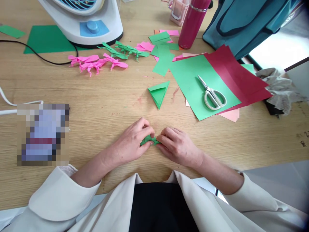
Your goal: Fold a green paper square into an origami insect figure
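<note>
Between my two hands, close to the front of the table, is a small piece of folded green paper (149, 139), partly covered by my fingers. My left hand (135, 138) pinches its left part between thumb and fingers. At its right end, the fingers of my right hand (177, 145) are closed on it. A little beyond my hands lies a green folded paper triangle (159, 94), touched by neither hand. Farther back sit pink origami figures (93, 62) and green origami figures (124, 50) in a cluster.
White-handled scissors (213, 95) rest on a green sheet (190, 87) above red sheets (238, 77). Behind stand a magenta bottle (193, 25), a blue bag (243, 25) and a white fan base (106, 22). A blurred-out phone-like object (43, 135) lies left.
</note>
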The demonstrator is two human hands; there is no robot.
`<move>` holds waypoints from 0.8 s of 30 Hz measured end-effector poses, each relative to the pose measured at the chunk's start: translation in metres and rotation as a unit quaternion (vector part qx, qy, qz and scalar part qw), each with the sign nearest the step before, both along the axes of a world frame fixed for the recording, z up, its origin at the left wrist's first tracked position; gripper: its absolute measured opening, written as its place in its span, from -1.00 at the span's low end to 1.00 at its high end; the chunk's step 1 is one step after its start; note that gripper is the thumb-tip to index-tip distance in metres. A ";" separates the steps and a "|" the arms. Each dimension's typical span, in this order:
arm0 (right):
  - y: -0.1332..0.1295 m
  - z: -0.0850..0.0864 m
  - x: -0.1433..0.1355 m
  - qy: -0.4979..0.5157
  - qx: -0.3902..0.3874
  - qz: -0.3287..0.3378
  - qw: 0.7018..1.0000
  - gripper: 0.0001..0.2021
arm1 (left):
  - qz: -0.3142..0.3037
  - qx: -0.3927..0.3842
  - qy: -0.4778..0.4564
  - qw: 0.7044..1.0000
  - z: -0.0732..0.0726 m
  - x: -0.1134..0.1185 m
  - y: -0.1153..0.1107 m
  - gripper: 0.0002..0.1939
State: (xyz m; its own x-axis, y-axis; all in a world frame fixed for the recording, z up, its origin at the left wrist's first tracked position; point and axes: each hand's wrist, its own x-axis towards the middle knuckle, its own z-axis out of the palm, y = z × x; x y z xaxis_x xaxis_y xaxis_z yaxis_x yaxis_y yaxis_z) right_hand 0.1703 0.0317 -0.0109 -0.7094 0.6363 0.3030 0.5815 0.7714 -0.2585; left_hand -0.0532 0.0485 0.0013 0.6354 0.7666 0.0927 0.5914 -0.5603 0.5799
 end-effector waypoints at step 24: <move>0.000 -0.001 -0.002 -0.007 0.055 0.003 0.998 -0.77 | -0.073 0.130 0.018 0.989 -0.004 -0.006 0.005 -0.80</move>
